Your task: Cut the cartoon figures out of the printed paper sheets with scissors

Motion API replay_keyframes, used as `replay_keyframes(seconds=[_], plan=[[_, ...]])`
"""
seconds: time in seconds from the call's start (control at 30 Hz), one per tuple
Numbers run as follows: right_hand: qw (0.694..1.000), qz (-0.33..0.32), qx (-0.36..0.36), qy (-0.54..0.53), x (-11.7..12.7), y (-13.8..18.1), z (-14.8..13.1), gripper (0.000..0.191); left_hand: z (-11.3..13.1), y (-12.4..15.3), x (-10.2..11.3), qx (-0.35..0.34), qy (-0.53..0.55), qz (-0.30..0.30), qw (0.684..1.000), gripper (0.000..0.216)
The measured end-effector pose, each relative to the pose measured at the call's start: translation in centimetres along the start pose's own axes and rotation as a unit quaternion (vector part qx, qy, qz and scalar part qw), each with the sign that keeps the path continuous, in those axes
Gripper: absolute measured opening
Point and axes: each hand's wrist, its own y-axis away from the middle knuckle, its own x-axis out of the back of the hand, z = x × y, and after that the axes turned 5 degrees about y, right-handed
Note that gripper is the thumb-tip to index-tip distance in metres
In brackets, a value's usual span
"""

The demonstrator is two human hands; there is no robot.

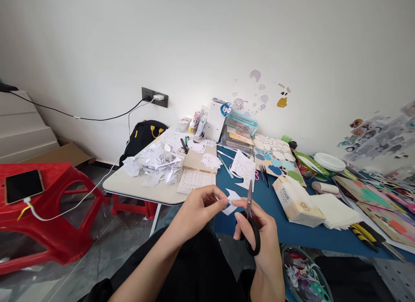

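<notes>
My left hand (207, 207) pinches a small cut piece of white paper (231, 208) between thumb and fingers, just past the table's front edge. In my right hand (259, 224) are black-handled scissors (249, 202), blades pointing up and away from me and looking closed. My right index finger also touches the paper piece. Beyond the hands, a larger printed sheet (244, 165) with cut edges lies on the blue tabletop (223, 183). Left of it is an open notebook (197, 181) with paper cut-outs (210, 160) on its upper page.
A heap of white paper scraps (158, 161) covers part of the left table. On the right are a tissue pack (296, 202), tweezers (264, 174) and yellow-black tools (366, 235). A scrap bin (306, 271) sits below. A phone (24, 186) charges on a red stool (61, 207).
</notes>
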Motion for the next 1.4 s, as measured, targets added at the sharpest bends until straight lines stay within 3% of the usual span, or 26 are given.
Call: replay_keyframes(seconds=[0.13,0.27,0.47,0.67,0.83,1.13,1.4], plan=[[1.000,-0.008,0.015,0.008,0.0,0.1,-0.3,0.009,0.5,0.3,-0.1,0.001,-0.044,-0.023,0.999,0.019],[1.000,0.002,0.008,0.016,0.0,0.1,-0.6,0.008,0.7,-0.3,0.1,0.012,-0.014,-0.036,0.999,0.020],[0.993,0.117,-0.009,-0.009,0.1,0.4,0.7,0.015,0.2,-0.3,-0.1,0.023,0.110,0.069,0.991,0.021],[0.999,0.019,-0.028,-0.034,-0.7,1.0,2.0,0.012,0.8,0.5,-0.6,0.050,0.258,0.062,0.963,0.021],[0.993,-0.088,-0.017,-0.070,-2.3,1.3,1.1,0.006,0.7,0.9,-1.1,0.042,0.285,0.074,0.955,0.019],[0.993,-0.104,-0.009,-0.062,-2.4,1.5,0.4,0.005,0.9,1.6,-1.6,0.013,0.196,0.085,0.977,0.020],[0.994,-0.104,0.008,-0.038,-2.0,1.6,1.0,0.005,1.1,2.0,-1.5,0.003,0.168,0.041,0.985,0.022]])
